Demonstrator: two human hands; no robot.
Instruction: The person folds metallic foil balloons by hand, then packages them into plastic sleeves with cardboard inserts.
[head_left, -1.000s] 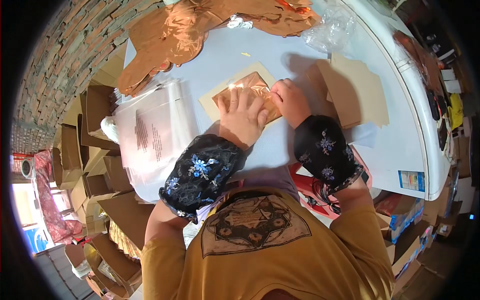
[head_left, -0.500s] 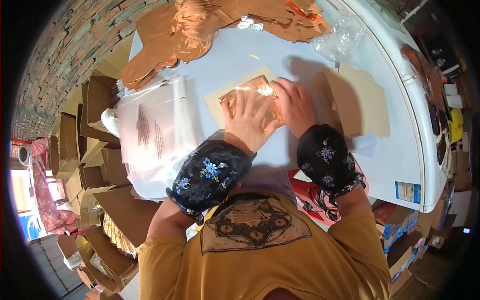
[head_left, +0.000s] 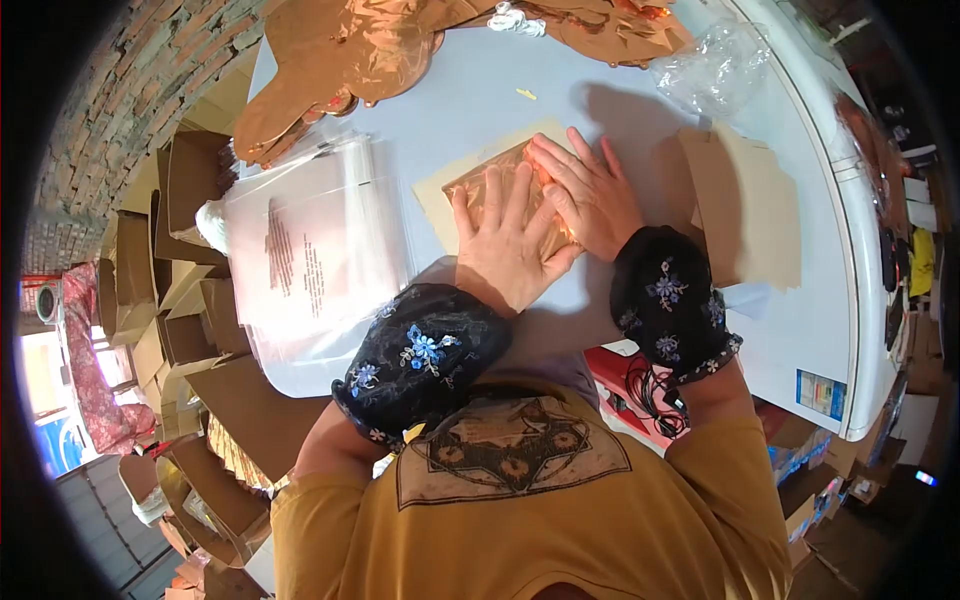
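Observation:
A shiny copper-coloured folded foil piece [head_left: 512,162] lies on a beige card [head_left: 432,196] on the table. My left hand [head_left: 512,240] rests flat on the foil with its fingers spread. Against the foil's right side, my right hand [head_left: 598,200] lies with its fingers stretched out and slightly apart. Both hands cover much of the foil, so its lower part is hidden. To the left is a stack of clear printed plastic bags [head_left: 310,245]; to the right, a stack of beige cards [head_left: 755,210].
Flat copper-coloured foil pieces [head_left: 350,60] spread over the far side of the pale table [head_left: 480,90]. Crumpled clear plastic [head_left: 715,70] lies at the far right. Open cardboard boxes [head_left: 200,185] crowd the left side. Dark cables [head_left: 655,395] sit in something red near my body.
My right hand has flattened, its fingers now straighter along the foil's right side. My left hand stays spread on the foil. The view has shifted slightly.

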